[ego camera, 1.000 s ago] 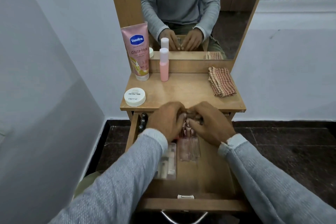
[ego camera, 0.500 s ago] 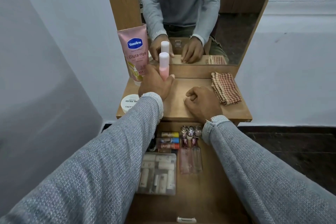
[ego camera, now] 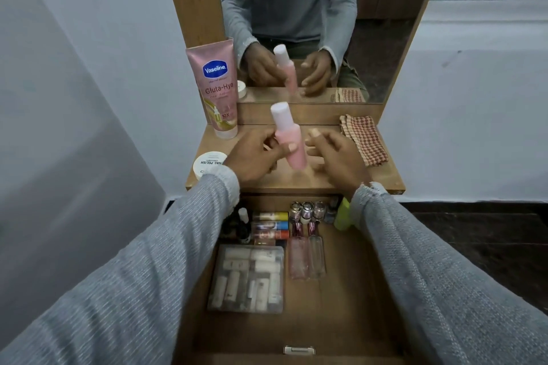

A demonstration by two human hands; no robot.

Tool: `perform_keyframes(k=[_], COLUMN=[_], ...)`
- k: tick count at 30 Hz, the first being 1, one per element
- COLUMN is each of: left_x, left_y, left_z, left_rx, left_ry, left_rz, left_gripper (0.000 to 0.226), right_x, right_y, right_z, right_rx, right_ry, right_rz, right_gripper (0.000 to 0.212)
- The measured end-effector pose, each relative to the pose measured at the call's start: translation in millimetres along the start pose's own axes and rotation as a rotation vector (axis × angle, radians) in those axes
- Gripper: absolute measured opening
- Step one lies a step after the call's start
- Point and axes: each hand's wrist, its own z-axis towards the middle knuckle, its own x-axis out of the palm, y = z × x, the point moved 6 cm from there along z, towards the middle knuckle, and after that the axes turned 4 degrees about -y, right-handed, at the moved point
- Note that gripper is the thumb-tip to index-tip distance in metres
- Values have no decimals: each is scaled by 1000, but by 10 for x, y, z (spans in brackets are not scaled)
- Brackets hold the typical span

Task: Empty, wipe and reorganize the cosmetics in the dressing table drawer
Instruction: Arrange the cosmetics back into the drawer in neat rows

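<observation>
My left hand grips a pink bottle with a white cap and holds it tilted above the dressing table top. Just right of the bottle my right hand hovers with spread fingers and nothing in it. Below my arms the drawer stands open. It holds a clear box of small tubes, clear pink bottles with silver caps, three lip balm sticks, a dark dropper bottle and a yellow-green item.
A pink Vaseline tube stands at the back left of the top. A white nail polish remover jar sits at the left edge. A folded checked cloth lies at the right. The mirror rises behind.
Both hands left the drawer and rose to the table top. My left hand took hold of the pink bottle and lifted it towards me; my right hand opened beside it.
</observation>
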Motion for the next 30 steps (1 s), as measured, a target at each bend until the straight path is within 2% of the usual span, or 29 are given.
perform_keyframes(k=[2,7,11,14,16,19,24,27,30], left_x=[38,110,210,281,370,525,607,652,716], left_y=[-45,-76,-52,42,120,243,565,668,657], left_z=[-163,-410,-598,-735,-842,-1029,-1221,-1275,-1334], left_rx=[0,-57,-75,-114,-147,-204,-216,-123,-19], left_ry=[112,204,165,109,134,202,169,157,194], left_rz=[-116,-349,-460,-526,-527,-482,-174,85,332], left_gripper=[6,12,17,19,19,23,24,25,27], right_x=[5,71,19,-29,-87,-231,-475,-495,-433], right_y=[12,-10,-38,-105,-195,-373,-715,-795,-818], right_z=[-127,-481,-697,-850,-964,-1169,-1388,-1386,-1339], right_rx=[113,278,335,359,390,419,372,311,278], right_ry=[118,379,426,407,378,332,216,190,187], right_rz=[189,350,477,547,536,350,-264,-573,-715], right_gripper=[28,28,49,45,42,46,46,48,52])
